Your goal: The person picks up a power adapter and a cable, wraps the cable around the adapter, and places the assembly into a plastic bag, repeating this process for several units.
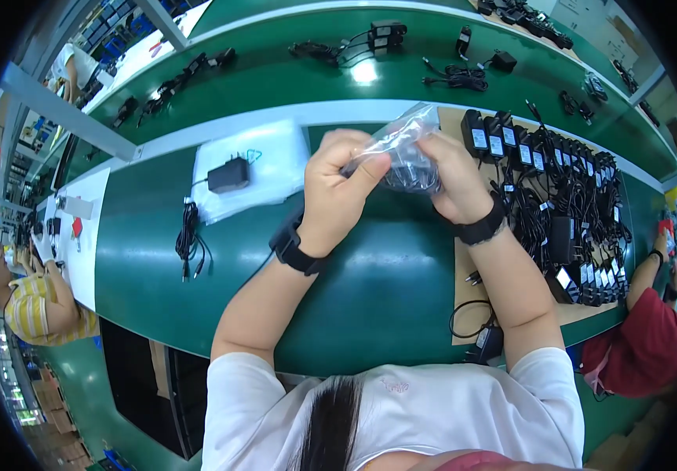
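Both my hands are raised over the green workbench [385, 290], holding a clear plastic bag [410, 129] with a coiled black cable [410, 174] inside. My left hand [338, 184] pinches the bag's left side between thumb and fingers. On its other side, my right hand [458, 173] grips the upper right of the bag. Left of my hands lies a stack of clear plastic bags [275, 157], and a black power adapter [229, 174] rests on it. The adapter's bundled cord [187, 235] hangs down onto the bench beside the stack.
At right, many black adapters [562, 235] with labels and cords cover a brown cardboard sheet [468, 314]. More adapters and cables [456, 77] lie on the green shelf [275, 74] ahead. Co-workers sit at left [40, 306] and right [652, 337].
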A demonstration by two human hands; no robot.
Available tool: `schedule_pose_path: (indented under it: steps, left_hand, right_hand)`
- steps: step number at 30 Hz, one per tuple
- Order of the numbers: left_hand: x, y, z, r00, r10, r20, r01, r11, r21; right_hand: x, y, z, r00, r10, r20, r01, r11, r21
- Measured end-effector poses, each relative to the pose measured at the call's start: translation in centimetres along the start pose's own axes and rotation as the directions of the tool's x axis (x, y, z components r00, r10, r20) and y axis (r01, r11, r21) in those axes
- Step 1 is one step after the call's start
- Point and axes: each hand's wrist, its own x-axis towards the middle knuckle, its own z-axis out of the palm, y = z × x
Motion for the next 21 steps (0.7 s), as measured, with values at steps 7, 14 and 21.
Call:
schedule_pose_path:
  steps: [7,14,21]
  left_hand:
    - [0.8,1.2,-0.2,0.999,-0.035,-0.003,0.035,0.991,0.126]
    - [1.4,-0.8,-0.9,0.976,-0.149,-0.159,0.171,0.976,0.134]
    - [1.8,-1.2,-1.9,0.993,0.064,-0.095,-0.04,0.971,0.236]
  right_hand:
    - [-0.1,1.3,0.3,0.997,0.07,0.018,-0.071,0.986,0.151]
    - [-1.1,1.8,1.3,0.941,-0.32,0.107,0.335,0.843,-0.421]
    - [-1.6,-1.4,2.3,0.899,-0.26,0.352,0.436,0.588,-0.681]
